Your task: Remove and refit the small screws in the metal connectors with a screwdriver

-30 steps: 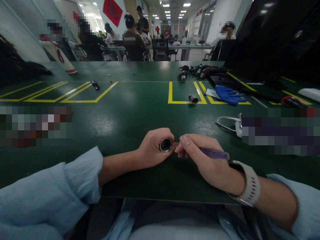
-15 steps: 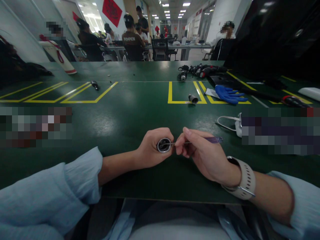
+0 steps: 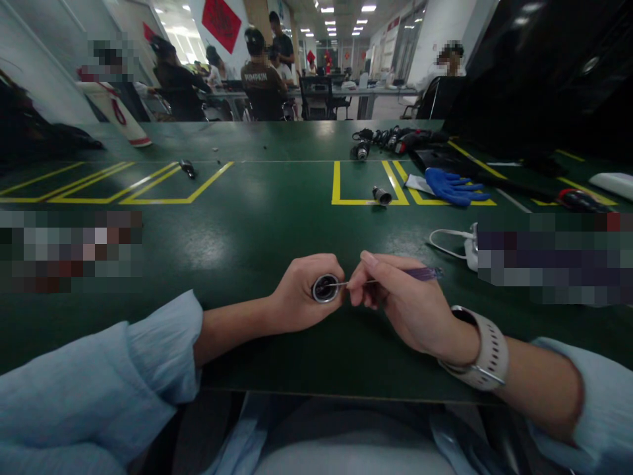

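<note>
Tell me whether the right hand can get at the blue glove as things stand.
Probably not readily: the right hand grips a purple-handled screwdriver, its shaft at the metal-rimmed cylinder, and the blue glove lies farther forward.

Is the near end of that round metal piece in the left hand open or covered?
Open: the metal piece shows a dark hollow inside its shiny rim, which the thin tool crosses.

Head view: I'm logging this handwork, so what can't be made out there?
In the head view:
1. Metal-rimmed part: sides hidden by the left hand.
2. Purple-handled tool: length partly covered by the right hand.
3. Its tip: too small in the part's dark opening.
</note>
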{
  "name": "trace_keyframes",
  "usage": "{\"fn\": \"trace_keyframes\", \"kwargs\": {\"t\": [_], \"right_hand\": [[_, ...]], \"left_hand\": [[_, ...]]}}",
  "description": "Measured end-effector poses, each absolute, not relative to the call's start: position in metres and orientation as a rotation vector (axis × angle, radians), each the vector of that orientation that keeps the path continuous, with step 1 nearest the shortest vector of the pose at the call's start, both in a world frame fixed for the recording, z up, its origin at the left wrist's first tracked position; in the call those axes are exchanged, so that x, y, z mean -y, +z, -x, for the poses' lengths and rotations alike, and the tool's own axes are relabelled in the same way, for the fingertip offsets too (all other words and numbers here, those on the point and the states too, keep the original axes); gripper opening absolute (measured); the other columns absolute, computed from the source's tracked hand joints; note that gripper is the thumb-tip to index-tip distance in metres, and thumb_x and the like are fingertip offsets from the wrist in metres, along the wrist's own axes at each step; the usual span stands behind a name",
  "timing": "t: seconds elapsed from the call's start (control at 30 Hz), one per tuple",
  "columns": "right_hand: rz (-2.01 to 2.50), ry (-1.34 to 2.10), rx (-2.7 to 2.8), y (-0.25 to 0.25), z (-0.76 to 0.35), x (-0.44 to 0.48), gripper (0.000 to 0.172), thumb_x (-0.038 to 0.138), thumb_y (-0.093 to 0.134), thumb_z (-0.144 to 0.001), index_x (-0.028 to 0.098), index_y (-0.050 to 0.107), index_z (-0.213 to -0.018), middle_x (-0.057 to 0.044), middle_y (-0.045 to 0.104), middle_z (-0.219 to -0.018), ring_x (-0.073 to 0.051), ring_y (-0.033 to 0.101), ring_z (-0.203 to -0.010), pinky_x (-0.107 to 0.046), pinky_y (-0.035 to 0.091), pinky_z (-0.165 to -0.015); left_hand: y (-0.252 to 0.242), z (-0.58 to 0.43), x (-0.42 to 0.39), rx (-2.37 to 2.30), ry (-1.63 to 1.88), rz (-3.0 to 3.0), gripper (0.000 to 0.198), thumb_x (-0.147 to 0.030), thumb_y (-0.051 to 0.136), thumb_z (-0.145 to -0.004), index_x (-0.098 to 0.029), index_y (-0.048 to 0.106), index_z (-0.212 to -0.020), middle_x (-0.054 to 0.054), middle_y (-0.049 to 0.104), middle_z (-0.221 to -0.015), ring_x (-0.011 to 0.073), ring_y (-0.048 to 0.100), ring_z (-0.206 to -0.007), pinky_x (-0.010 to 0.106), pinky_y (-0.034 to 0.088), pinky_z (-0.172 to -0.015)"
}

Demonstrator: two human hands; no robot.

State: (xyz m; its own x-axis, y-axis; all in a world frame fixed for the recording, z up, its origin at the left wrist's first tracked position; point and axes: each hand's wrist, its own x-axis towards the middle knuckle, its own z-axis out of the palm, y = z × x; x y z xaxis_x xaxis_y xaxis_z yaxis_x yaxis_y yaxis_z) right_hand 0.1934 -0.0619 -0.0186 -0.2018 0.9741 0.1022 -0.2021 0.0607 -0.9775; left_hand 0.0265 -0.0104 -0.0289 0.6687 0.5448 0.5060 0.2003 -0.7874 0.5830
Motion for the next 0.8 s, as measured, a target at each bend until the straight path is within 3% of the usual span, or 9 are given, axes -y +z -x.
{"fn": "trace_keyframes", "kwargs": {"t": [0.27,0.53,0.8], "right_hand": [[0.872,1.456,1.134,-0.0166,-0.189,0.0626,0.035,0.035,0.051,-0.089,0.016,0.067,-0.064,0.0,0.061,-0.057,-0.009,0.051,-0.052,-0.021,0.035,-0.048],[0.948,1.042,1.599,-0.0119,-0.1942,0.0686,0.035,0.03,0.047,-0.092,0.016,0.064,-0.064,0.001,0.058,-0.059,-0.009,0.052,-0.058,-0.022,0.039,-0.055],[0.896,1.463,1.18,-0.0175,-0.193,0.0605,0.035,0.038,0.052,-0.089,0.016,0.067,-0.066,-0.001,0.061,-0.058,-0.01,0.051,-0.054,-0.023,0.035,-0.049]], "left_hand": [[-0.0288,-0.0261,0.0098,-0.572,0.953,-2.372,0.013,-0.011,0.059,-0.073,-0.016,0.051,-0.064,-0.001,0.055,-0.059,0.0103,0.051,-0.055,0.022,0.04,-0.053],[-0.0303,-0.0264,0.0104,-0.585,0.938,-2.385,0.012,-0.01,0.058,-0.073,-0.015,0.053,-0.065,-0.001,0.055,-0.059,0.0102,0.051,-0.056,0.022,0.04,-0.054],[-0.0285,-0.0266,0.0092,-0.566,0.969,-2.408,0.011,-0.009,0.058,-0.072,-0.015,0.052,-0.065,0.0,0.055,-0.06,0.0099,0.051,-0.054,0.022,0.039,-0.053]]}}
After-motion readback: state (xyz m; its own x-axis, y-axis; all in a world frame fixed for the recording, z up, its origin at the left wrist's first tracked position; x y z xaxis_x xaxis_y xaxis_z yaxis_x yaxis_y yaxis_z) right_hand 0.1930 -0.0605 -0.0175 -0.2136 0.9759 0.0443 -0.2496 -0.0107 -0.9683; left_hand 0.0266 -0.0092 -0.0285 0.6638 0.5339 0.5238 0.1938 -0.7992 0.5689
